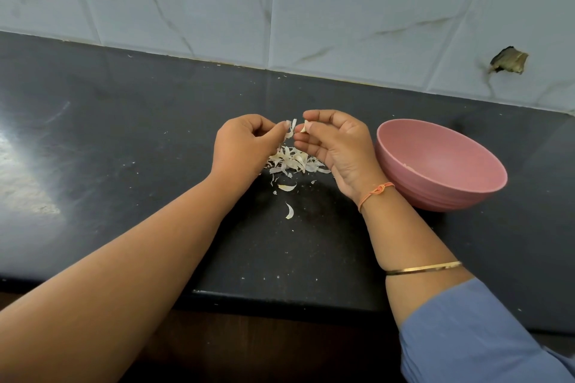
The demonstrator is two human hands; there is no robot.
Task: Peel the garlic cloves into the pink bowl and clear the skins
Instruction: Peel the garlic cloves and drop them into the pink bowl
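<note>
R hand point(337, 149) pinches clove point(305, 126) over skin pile point(292, 162); L hand point(245, 146) pinches skin strip point(291, 128). Pink bowl point(441, 165) sits just to the right. Risk: clove slips from fingertips into pile; tugging scatters flakes across counter point(124, 134).

No writing, label, brand or number could be read. The pink bowl point(435, 199) was unmarked, and the wall tiles point(342, 9) bore only dark veining.

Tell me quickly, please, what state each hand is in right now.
Left hand: closed, pinching a strip of garlic skin.
Right hand: closed, pinching a garlic clove between thumb and fingertips.
</note>
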